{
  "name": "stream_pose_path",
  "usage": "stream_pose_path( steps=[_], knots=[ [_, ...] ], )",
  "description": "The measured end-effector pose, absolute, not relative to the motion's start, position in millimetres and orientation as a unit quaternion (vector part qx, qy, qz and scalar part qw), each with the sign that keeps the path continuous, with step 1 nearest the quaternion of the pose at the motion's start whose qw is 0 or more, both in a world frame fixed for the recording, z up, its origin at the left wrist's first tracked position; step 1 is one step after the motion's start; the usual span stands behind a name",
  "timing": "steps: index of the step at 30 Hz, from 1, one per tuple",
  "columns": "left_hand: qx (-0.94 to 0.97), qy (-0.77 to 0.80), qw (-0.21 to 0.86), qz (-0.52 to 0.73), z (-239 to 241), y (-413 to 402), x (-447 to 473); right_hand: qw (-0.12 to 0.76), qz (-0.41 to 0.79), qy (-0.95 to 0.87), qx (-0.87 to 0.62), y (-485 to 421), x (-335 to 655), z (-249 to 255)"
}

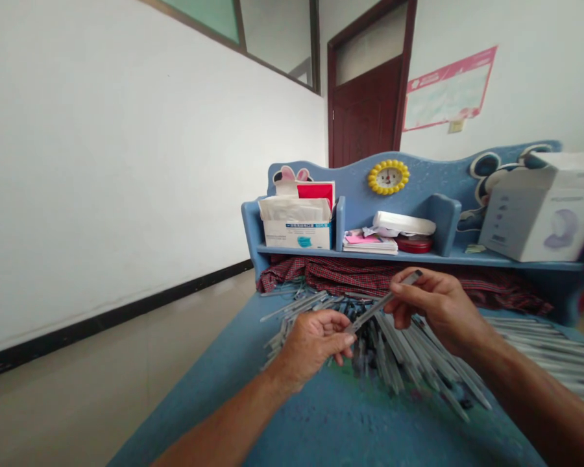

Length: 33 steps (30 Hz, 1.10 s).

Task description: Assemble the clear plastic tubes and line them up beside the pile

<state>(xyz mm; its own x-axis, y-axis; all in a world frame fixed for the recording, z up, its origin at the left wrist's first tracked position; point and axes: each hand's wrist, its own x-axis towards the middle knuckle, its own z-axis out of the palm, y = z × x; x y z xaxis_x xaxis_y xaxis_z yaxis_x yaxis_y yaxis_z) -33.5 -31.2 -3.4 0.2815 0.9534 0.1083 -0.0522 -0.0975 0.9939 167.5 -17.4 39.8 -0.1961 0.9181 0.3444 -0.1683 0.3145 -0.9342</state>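
Note:
A thin grey pen tube (382,302) is held slanted above a blue desk (321,415). My right hand (438,310) is closed around its upper end. My left hand (316,342) pinches its lower tip between thumb and fingers. Under both hands lies a fanned heap of several similar grey tubes (399,360), spread across the desk top.
A red checked cloth (360,272) lies bunched under the desk's shelf. On the shelf stand a box of masks (296,224), papers and a red lid (413,244), and a white carton (540,207). More tubes (555,353) lie at right. Bare floor at left.

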Motion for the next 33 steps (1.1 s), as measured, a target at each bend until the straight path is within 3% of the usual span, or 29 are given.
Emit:
stream_pose_path(
  steps=[22, 33],
  knots=[
    [0.649, 0.404, 0.522, 0.378, -13, -29, -34, 0.521, 0.491, -0.621, -0.32, -20, 158, 34],
    [0.603, 0.405, 0.573, 0.379, -13, -33, -34, 0.505, 0.525, -0.611, -0.31, -19, 155, 27]
  ],
)
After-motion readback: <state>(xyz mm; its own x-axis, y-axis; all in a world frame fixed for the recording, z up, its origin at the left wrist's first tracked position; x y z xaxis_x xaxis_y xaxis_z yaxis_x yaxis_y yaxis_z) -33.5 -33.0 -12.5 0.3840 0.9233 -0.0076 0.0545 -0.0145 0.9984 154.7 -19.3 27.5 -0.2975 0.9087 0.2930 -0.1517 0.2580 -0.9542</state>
